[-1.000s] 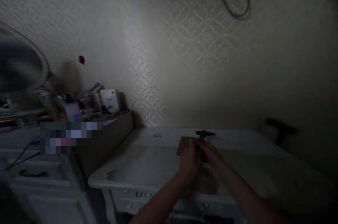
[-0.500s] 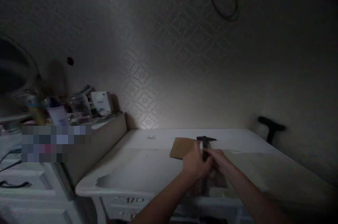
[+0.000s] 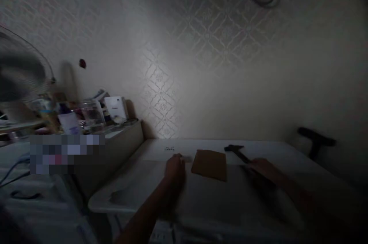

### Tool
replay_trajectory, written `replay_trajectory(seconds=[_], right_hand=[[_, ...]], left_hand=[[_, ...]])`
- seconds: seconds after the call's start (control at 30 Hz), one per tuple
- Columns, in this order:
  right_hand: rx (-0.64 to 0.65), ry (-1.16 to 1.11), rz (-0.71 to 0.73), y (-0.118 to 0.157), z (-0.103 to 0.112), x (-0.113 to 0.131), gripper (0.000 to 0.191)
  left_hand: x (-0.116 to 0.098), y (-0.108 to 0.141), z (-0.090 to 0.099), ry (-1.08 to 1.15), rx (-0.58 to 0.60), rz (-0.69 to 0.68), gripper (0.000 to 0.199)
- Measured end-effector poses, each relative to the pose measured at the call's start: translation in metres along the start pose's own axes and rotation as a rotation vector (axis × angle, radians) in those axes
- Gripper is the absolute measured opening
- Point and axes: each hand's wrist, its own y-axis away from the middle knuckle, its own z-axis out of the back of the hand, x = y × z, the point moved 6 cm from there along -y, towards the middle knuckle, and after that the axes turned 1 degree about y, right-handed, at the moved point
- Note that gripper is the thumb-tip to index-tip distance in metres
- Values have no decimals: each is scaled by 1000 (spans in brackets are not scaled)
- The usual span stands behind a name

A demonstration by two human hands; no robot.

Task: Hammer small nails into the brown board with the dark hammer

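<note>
Right hand: right hand [image 3: 262,167] closed round the handle of the hammer [image 3: 240,155], at the right of the tabletop [image 3: 161,182]; blurred.
Hammer: dark; head at the far left end, handle slanting near and right into the grip. Cannot tell whether the head touches the surface.
Left hand: left hand [image 3: 174,167] low over the tabletop, left of the cardboard, fingers curled; a pale speck shows at the fingertips. Cannot tell whether anything is held.
Cardboard: brown cardboard piece [image 3: 209,165], roughly square, lying flat between the hands, apart from both.
Dark bits: small dark bits [image 3: 169,148] in a loose cluster, far left of the tabletop, just beyond the left hand; too small to identify.
Far right: black T-shaped object [image 3: 316,141], upright near the wall.
Wall: pale patterned wallpaper [image 3: 218,44]; dark cable loop [image 3: 263,0] high up; small dark red spot [image 3: 82,63] at left.
Left cabinet: white box [image 3: 115,107], clear container [image 3: 92,113], and white bottle [image 3: 69,122] with a dark top; round fan [image 3: 21,69] at the far left.
Light: dim.
</note>
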Motion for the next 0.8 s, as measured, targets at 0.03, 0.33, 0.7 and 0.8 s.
replay_trajectory(seconds=[0.03,0.33,0.7,0.8], right_hand=[[-25,73,12,-3,4,-4,14],[-78,539,186,-18,8,-36,15],[-356,566,511,4,-86,62,34],[-316,506,598,6,-114,67,32]], left_hand=[[11,-3,2,-9,-6,34,33],[87,-32,9,-147,-31,241,36],[120,-73,5,-5,-37,327,34],[126,-89,1,-1,-12,359,32]])
